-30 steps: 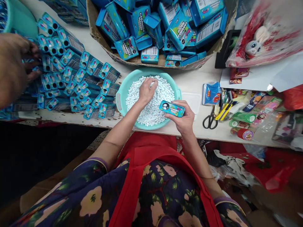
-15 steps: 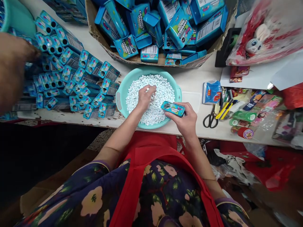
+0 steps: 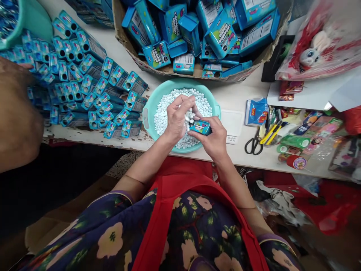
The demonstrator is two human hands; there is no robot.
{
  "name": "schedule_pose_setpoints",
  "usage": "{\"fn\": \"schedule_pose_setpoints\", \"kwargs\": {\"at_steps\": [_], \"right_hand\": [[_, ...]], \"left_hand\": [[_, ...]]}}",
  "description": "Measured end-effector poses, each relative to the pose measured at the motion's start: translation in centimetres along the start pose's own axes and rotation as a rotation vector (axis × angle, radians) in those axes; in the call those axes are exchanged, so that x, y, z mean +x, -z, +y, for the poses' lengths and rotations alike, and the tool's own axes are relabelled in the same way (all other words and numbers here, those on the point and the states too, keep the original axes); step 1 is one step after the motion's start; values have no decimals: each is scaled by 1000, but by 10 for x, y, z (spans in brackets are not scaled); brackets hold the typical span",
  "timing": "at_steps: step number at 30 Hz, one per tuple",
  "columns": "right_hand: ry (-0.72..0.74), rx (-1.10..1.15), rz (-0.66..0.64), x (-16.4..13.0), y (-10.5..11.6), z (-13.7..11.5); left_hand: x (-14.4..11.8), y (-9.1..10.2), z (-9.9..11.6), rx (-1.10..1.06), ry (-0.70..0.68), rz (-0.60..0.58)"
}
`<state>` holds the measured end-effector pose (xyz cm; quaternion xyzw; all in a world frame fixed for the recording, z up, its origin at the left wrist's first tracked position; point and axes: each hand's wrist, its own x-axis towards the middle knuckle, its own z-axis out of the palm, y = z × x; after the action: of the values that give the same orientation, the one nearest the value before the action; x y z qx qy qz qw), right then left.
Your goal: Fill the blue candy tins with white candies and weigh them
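A teal basin (image 3: pixel 150 109) full of small white candies (image 3: pixel 166 109) stands at the table's front edge. Over it, my right hand (image 3: pixel 214 139) grips a small blue candy box (image 3: pixel 200 127) with a round hole at its left end. My left hand (image 3: pixel 177 117) is cupped around several white candies, its fingertips right beside the box's hole. Both hands touch above the basin's near half.
Rows of the same small blue boxes (image 3: pixel 93 90) lie left of the basin. A cardboard carton (image 3: pixel 197 34) of larger blue boxes stands behind it. Scissors (image 3: pixel 252 145), tape and packets clutter the right. Another person's arm (image 3: pixel 17 120) reaches in at far left.
My left hand lifted out of the candies with a handful and came to the box's hole. My right hand brought the box closer over the basin. The other person's arm shifted lower.
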<state>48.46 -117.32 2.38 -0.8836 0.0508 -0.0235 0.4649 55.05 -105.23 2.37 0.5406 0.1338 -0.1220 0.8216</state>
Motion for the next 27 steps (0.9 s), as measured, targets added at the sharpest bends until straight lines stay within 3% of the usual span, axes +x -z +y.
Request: {"fn": "schedule_pose_setpoints", "kwargs": {"at_steps": [13,17,23,27], "right_hand": [[-35,127,32,1,8,0],[-16,147,51,-1,8,1],[13,129,92,-2,2,4],[25,125,95,-1,-6,8]], "left_hand": [[-3,-17,14,54,-46,35],[-5,-17,12,72,-41,47],[-7,-17,6,5,-141,12],[-5,-16,2,24,-174,53]]}}
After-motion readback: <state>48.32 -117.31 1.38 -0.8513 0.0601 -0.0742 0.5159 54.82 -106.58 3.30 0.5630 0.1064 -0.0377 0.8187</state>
